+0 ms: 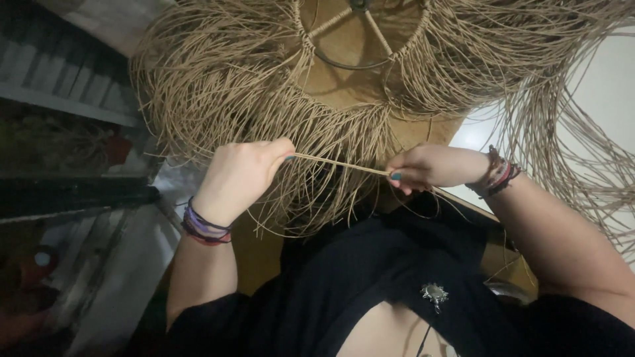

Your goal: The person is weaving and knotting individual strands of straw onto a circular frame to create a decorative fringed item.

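A round wire frame (350, 65) wrapped in tan fibre hangs in front of me, with a thick fringe of raffia strands (218, 86) falling all around it. My left hand (241, 175) and my right hand (426, 166) pinch the two ends of one raffia strand (338, 163), stretched taut between them just below the fringe. Both wrists wear several coloured string bracelets. My black top fills the lower middle of the view.
A shelf unit (59, 106) with dim objects stands at the left. A tan wooden surface (423, 132) lies under the frame, and a pale wall or floor (615, 86) shows at the right behind loose strands. A small metal pendant (434, 293) hangs on my chest.
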